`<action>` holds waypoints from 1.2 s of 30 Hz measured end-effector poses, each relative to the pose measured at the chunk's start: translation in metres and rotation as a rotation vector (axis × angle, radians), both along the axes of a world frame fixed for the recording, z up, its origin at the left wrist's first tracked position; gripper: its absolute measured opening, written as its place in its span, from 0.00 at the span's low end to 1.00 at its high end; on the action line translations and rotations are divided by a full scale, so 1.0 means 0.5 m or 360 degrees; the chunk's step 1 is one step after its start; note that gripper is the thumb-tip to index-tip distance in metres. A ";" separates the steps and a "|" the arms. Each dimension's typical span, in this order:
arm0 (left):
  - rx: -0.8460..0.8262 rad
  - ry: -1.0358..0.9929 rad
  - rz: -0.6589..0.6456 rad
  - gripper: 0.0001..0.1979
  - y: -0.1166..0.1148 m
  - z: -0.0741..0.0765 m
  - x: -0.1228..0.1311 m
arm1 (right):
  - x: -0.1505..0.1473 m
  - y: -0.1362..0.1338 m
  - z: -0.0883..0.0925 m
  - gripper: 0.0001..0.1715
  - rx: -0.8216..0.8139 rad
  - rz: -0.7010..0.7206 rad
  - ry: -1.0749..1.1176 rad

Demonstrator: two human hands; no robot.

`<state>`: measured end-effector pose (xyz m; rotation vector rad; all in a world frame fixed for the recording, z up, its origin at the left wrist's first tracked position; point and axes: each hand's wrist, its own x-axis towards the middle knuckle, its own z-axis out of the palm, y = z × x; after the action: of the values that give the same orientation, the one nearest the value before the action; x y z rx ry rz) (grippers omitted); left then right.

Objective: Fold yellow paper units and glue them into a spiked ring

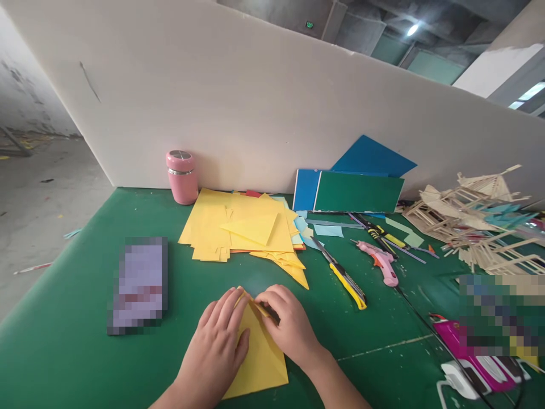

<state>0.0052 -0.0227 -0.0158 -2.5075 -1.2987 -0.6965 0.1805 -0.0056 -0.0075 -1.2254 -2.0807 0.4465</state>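
Note:
A folded yellow paper sheet [260, 359] lies on the green table [85, 363] right in front of me. My left hand [217, 343] rests flat on its left half, fingers stretched toward the top corner. My right hand [287, 326] is curled, its fingertips pinching a fold at the paper's top edge. A pile of yellow paper sheets [238, 227] lies further back, behind my hands.
A pink flask [182, 177] stands by the white partition. A yellow utility knife [347, 278], a pink glue gun [381, 262], blue and green card sheets [357, 190], a wooden stick model [477, 227] and a blurred flat item [139, 285] surround the work area.

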 end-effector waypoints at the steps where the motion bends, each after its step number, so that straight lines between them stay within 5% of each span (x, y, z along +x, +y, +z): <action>1: -0.0010 0.0004 -0.0011 0.19 0.000 0.001 0.000 | 0.000 -0.001 0.000 0.13 0.0022 0.0032 0.0003; 6: -0.0060 0.0005 -0.0035 0.18 0.000 -0.001 -0.001 | 0.005 -0.004 0.011 0.06 -0.0084 0.0143 -0.0070; 17: -0.0189 -0.0068 0.0006 0.18 -0.006 -0.007 -0.003 | 0.001 -0.002 0.017 0.19 -0.0023 0.0222 -0.0212; 25: 0.0032 -0.0098 -0.0026 0.12 -0.010 -0.013 -0.001 | -0.022 0.007 0.021 0.24 -0.0095 0.0163 -0.0565; 36: -0.0397 -0.0582 0.0023 0.11 0.006 0.022 -0.021 | -0.038 0.003 0.002 0.21 0.0019 0.0008 -0.0468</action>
<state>-0.0054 -0.0195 -0.0049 -2.6452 -1.6109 -1.0918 0.1617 -0.0044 -0.0063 -1.3450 -2.3278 0.2673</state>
